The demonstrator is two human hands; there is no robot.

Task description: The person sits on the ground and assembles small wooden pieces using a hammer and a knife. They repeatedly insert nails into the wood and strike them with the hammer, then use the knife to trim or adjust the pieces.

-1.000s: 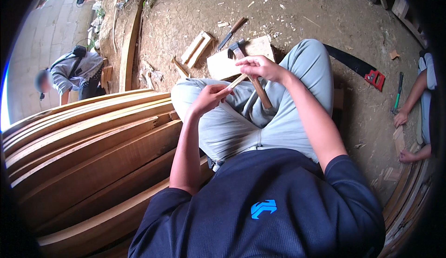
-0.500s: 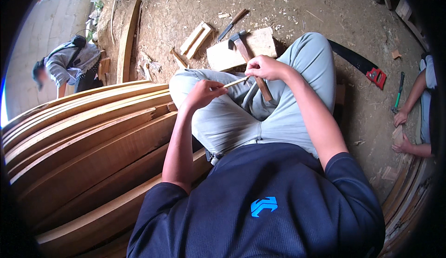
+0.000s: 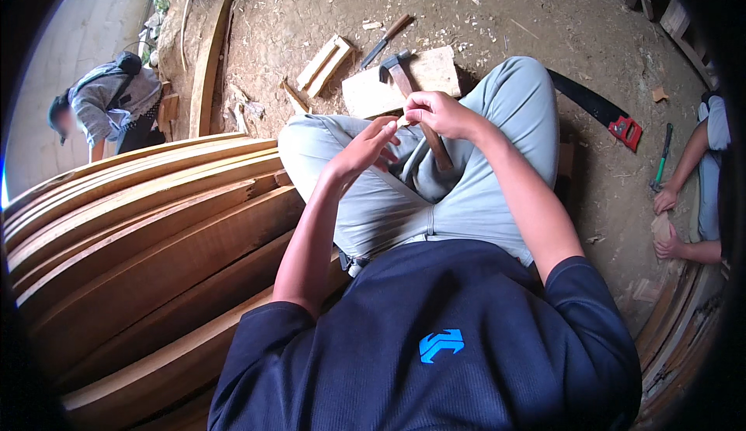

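My right hand [image 3: 440, 114] is closed in a pinch on a small pale wood stick [image 3: 402, 122], whose short end shows beside the fingertips. My left hand [image 3: 365, 151] is just left of it, fingers stretched and apart, with nothing seen in it. Under my right hand, a hammer-like tool with a dark metal head and a wooden handle [image 3: 440, 150] leans with its head [image 3: 395, 63] on a flat wood block [image 3: 365, 93]. The handle's lower end lies between my crossed legs, and my right hand hides part of it.
Beyond the block lie a wooden-handled blade [image 3: 385, 41] and a grooved wood piece [image 3: 326, 66]. Right of my knee is a red-handled saw [image 3: 598, 106]. Stacked planks [image 3: 155, 221] fill the left. A co-worker's hands [image 3: 667, 221] hold wood near a green-handled hammer [image 3: 663, 155]; another person [image 3: 116, 105] bends at far left.
My left hand has let go of the wood stick, and its fingers have opened. The stick, earlier stretched between both hands, now shows only a short end at my right hand.
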